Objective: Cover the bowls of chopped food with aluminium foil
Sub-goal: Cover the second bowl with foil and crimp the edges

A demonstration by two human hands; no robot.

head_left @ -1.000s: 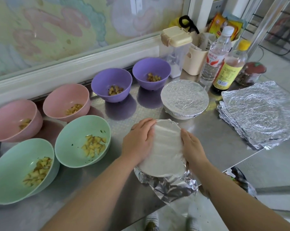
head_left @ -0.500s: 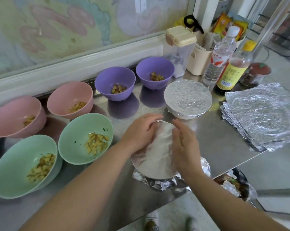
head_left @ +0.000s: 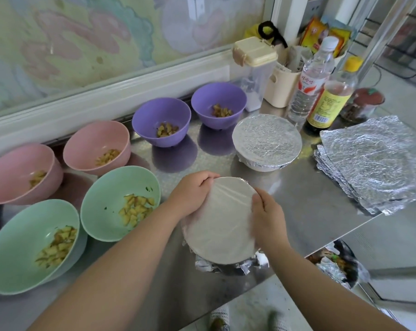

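A bowl under a sheet of foil (head_left: 220, 220) stands at the front edge of the steel table (head_left: 309, 199). My left hand (head_left: 192, 194) curls over its far left rim and my right hand (head_left: 267, 218) curls over its right rim, both pressing the foil down. Loose foil crumples below the near rim. A second bowl, fully wrapped in foil (head_left: 266, 140), sits behind it. Two green bowls (head_left: 111, 187) (head_left: 23, 240), two pink bowls (head_left: 92, 139) (head_left: 13, 170) and two purple bowls (head_left: 159, 115) (head_left: 216, 99) with chopped food stand uncovered to the left.
A stack of foil sheets (head_left: 371, 161) lies at the right edge. Two bottles (head_left: 309, 77) (head_left: 331, 96), a clear lidded container (head_left: 254, 70), a beige holder (head_left: 281, 89) and a red-lidded jar (head_left: 362, 103) stand at the back right. A bin (head_left: 338, 263) sits below the table's corner.
My right hand has slid from the top of the foil to the bowl's right rim. My left hand has moved along the far left rim. The foil lies tighter over the bowl.
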